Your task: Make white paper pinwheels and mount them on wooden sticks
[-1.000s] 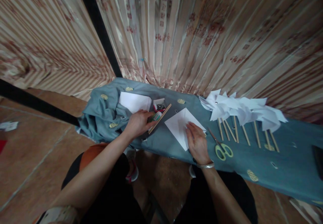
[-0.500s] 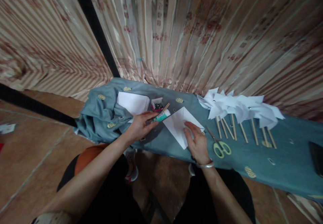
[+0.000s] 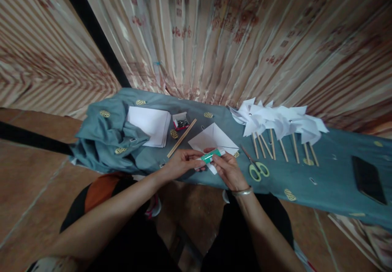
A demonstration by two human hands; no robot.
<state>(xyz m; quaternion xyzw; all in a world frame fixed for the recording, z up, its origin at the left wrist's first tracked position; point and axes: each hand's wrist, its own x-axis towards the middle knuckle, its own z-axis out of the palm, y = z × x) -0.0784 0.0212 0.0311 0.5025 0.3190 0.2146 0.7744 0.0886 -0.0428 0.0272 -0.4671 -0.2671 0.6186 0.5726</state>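
Note:
A green and white glue stick (image 3: pixel 211 156) is held level between both hands above the bench. My left hand (image 3: pixel 183 162) grips one end of it, and my right hand (image 3: pixel 228 169) pinches the other, white end. Beneath them lies a square of white paper (image 3: pixel 208 137) with crease lines, its near corner partly hidden by my fingers. Just right of the paper rest scissors (image 3: pixel 257 170) with light green handles. Two wooden sticks (image 3: pixel 181 138) lie slanted to the left of the paper.
A stack of white paper (image 3: pixel 150 125) and a small open box of pins (image 3: pixel 181 121) are at the left. Several white paper pinwheels (image 3: pixel 277 121) on sticks lie at the back right. A dark phone (image 3: pixel 368 178) sits far right on the grey-green cloth (image 3: pixel 330 161).
My left hand has brought the glue stick right and nearer, from beside the wooden sticks to over the paper. My right hand has left the paper's surface and taken the glue stick's other end.

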